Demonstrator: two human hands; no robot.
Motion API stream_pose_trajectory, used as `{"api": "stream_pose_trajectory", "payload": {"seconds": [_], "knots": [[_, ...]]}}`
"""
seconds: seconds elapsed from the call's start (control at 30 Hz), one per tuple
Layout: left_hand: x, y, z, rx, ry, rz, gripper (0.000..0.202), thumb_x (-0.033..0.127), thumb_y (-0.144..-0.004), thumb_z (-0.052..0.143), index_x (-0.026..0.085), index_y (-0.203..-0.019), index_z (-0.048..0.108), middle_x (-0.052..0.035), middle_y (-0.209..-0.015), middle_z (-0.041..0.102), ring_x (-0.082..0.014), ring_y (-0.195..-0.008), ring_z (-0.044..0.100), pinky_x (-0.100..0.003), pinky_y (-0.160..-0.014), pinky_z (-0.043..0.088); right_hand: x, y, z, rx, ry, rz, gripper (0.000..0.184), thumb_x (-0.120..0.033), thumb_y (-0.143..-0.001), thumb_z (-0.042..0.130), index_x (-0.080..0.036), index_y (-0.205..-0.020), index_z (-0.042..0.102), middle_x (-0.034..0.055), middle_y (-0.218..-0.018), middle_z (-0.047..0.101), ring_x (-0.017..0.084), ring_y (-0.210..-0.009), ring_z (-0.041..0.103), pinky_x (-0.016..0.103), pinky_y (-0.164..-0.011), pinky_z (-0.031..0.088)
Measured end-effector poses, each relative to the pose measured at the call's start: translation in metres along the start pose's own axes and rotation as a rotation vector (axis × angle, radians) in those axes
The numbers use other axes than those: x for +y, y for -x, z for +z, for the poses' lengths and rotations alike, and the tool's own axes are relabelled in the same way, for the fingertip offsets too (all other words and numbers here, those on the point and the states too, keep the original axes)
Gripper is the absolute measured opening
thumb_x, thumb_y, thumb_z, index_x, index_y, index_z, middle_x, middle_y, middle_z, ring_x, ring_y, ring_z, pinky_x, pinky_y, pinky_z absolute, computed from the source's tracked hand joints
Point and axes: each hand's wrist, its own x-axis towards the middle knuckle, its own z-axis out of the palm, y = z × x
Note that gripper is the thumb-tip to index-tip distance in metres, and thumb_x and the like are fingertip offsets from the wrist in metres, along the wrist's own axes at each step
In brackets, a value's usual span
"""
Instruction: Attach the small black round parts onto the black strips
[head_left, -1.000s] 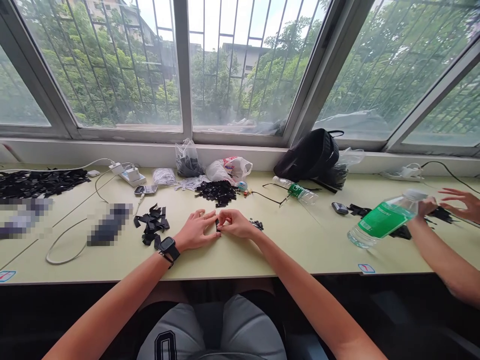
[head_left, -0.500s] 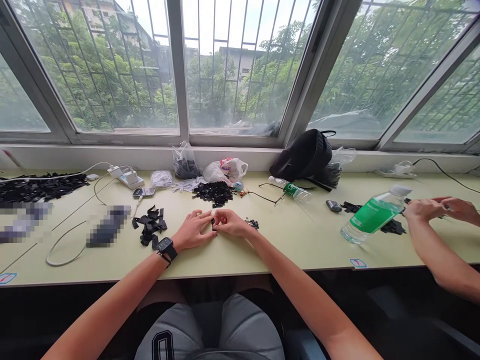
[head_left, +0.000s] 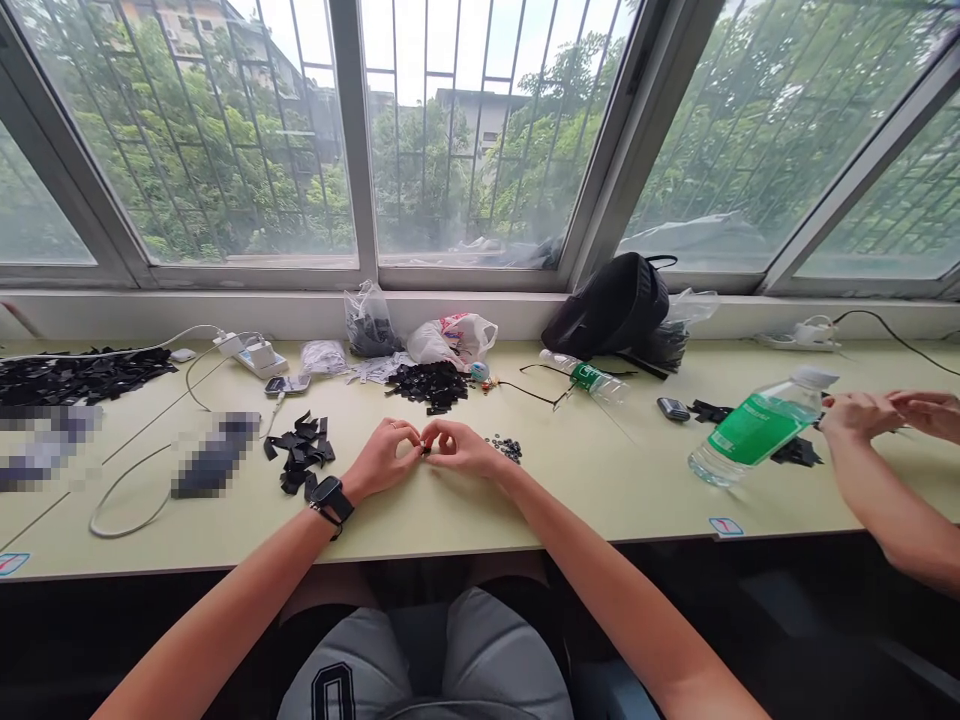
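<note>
My left hand (head_left: 386, 458) and my right hand (head_left: 459, 447) meet above the pale table, fingertips pinched together. Between them is a small black piece (head_left: 426, 449), mostly covered by the fingers; its exact kind is too small to make out. Just right of my right hand lies a scatter of small dark round parts (head_left: 508, 449). Beyond the hands sits a heap of small black pieces (head_left: 431, 385). Left of my left wrist is a loose pile of black strips (head_left: 301, 452).
A power strip (head_left: 259, 360), phone (head_left: 287, 385), plastic bags (head_left: 454, 340), black bag (head_left: 611, 305) and lying bottle (head_left: 589, 376) line the back. At right a tilted green-labelled bottle (head_left: 757, 430) stands near another person's hands (head_left: 862, 412). A cable (head_left: 112, 480) loops at left.
My left hand's fingers have gone from lying spread on the table to a pinch at the small black piece, meeting my right fingertips. The view has shifted slightly.
</note>
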Motion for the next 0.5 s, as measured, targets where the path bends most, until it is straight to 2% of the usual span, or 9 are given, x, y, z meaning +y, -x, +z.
{"api": "stream_pose_trajectory", "payload": {"seconds": [0.07, 0.13, 0.27, 0.4, 0.5], "knots": [[-0.001, -0.002, 0.0, 0.026, 0.026, -0.026, 0.017, 0.032, -0.095, 0.064, 0.022, -0.083, 0.072, -0.0071, -0.1, 0.075, -0.0257, -0.103, 0.064, -0.043, -0.098, 0.049, 0.001, 0.0, 0.001, 0.023, 0.016, 0.01, 0.026, -0.022, -0.08, 0.07, -0.02, -0.107, 0.071, 0.0011, -0.093, 0.068, 0.013, -0.069, 0.053, 0.026, -0.064, 0.044], [-0.003, -0.003, 0.0, 0.048, 0.06, -0.049, 0.019, 0.033, -0.095, 0.064, 0.022, -0.081, 0.071, -0.0077, -0.099, 0.075, -0.0253, -0.102, 0.064, -0.042, -0.095, 0.051, 0.001, -0.001, 0.001, 0.063, 0.053, 0.019, 0.019, -0.024, -0.083, 0.069, -0.019, -0.101, 0.073, 0.0006, -0.085, 0.066, 0.013, -0.069, 0.053, 0.026, -0.064, 0.043], [-0.008, -0.005, 0.001, 0.073, 0.111, -0.091, 0.024, 0.037, -0.097, 0.061, 0.021, -0.081, 0.069, -0.0076, -0.097, 0.075, -0.0234, -0.097, 0.066, -0.034, -0.079, 0.053, 0.002, -0.002, 0.001, 0.131, 0.094, 0.024, 0.014, -0.03, -0.088, 0.067, -0.018, -0.092, 0.073, 0.0006, -0.08, 0.066, 0.013, -0.066, 0.051, 0.026, -0.062, 0.04], [-0.013, -0.007, 0.0, 0.203, 0.093, -0.182, 0.028, 0.04, -0.1, 0.056, 0.02, -0.086, 0.069, -0.0052, -0.088, 0.073, -0.0196, -0.081, 0.065, -0.029, -0.063, 0.049, 0.005, -0.003, -0.001, 0.204, 0.078, 0.047, 0.017, -0.034, -0.088, 0.068, -0.018, -0.092, 0.071, 0.0014, -0.081, 0.068, 0.014, -0.067, 0.054, 0.027, -0.062, 0.042], [-0.009, -0.006, -0.003, 0.284, 0.07, -0.167, 0.027, 0.04, -0.1, 0.059, 0.02, -0.085, 0.069, -0.0039, -0.085, 0.073, -0.0186, -0.078, 0.065, -0.03, -0.065, 0.049, 0.007, -0.003, -0.001, 0.241, 0.073, 0.059, 0.019, -0.036, -0.088, 0.069, -0.018, -0.089, 0.071, 0.0018, -0.079, 0.068, 0.015, -0.067, 0.055, 0.027, -0.063, 0.042]]}}
